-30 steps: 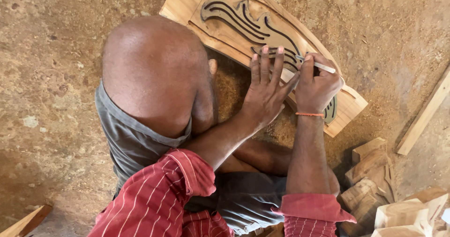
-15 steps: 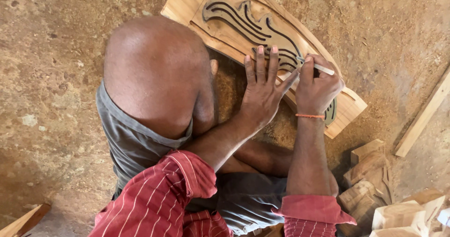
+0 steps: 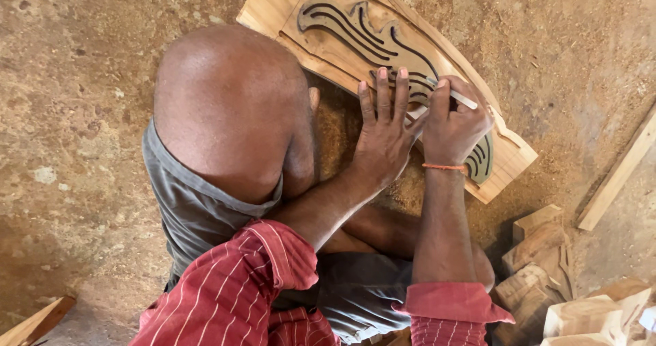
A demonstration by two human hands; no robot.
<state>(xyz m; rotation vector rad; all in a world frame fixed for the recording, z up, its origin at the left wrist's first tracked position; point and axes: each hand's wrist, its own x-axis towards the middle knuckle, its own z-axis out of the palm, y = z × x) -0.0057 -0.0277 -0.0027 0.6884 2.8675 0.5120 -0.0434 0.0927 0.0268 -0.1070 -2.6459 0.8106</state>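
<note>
While left hand splays flat, right hand fist-clasps pencil.

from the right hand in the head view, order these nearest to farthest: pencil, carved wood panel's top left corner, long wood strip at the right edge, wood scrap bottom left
From the right hand:
1. pencil, in its grip
2. long wood strip, right edge
3. panel's top left corner, upper middle
4. wood scrap, bottom left

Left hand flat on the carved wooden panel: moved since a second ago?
No. The left hand stays spread flat at the same spot on the carved wooden panel, beside the right hand.
</note>
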